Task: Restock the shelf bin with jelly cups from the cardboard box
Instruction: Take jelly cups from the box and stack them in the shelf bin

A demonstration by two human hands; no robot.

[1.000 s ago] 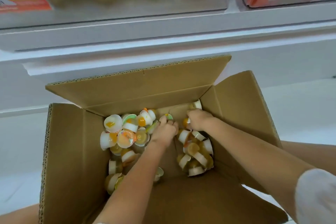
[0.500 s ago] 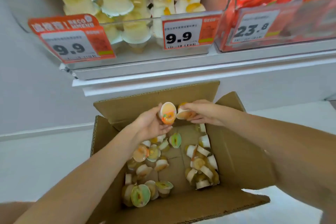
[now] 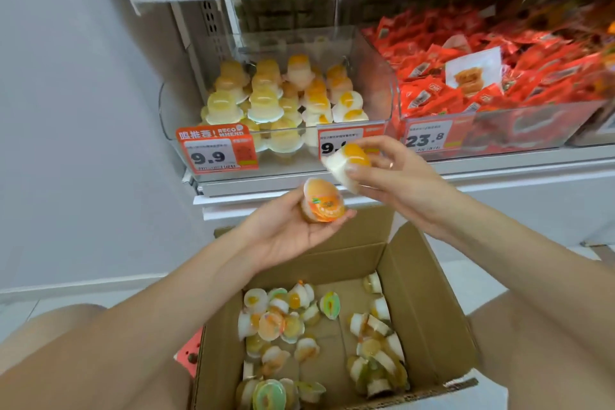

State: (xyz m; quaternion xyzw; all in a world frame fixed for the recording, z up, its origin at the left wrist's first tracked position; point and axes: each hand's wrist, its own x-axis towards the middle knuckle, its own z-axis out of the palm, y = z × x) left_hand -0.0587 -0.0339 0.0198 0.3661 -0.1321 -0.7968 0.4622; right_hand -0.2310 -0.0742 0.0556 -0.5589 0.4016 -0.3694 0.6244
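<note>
My left hand (image 3: 289, 233) is palm up above the open cardboard box (image 3: 429, 303) and holds an orange-lidded jelly cup (image 3: 322, 201) between thumb and fingers. My right hand (image 3: 396, 176) is higher and to the right, gripping a white jelly cup with an orange top (image 3: 346, 163) in front of the clear shelf bin (image 3: 166, 116). That bin holds stacked jelly cups (image 3: 283, 96). Several loose jelly cups (image 3: 283, 319) lie on the box floor.
A neighbouring clear bin of red snack packets (image 3: 482, 76) sits to the right. Orange price tags reading 9.9 (image 3: 216, 153) and 23.8 (image 3: 429, 140) hang on the bin fronts. A white shelf ledge (image 3: 532, 160) runs under the bins, with another shelf above.
Both hands have come up out of the box, each with one jelly cup, and risen toward the shelf bin. The view has tilted up, showing the bins.
</note>
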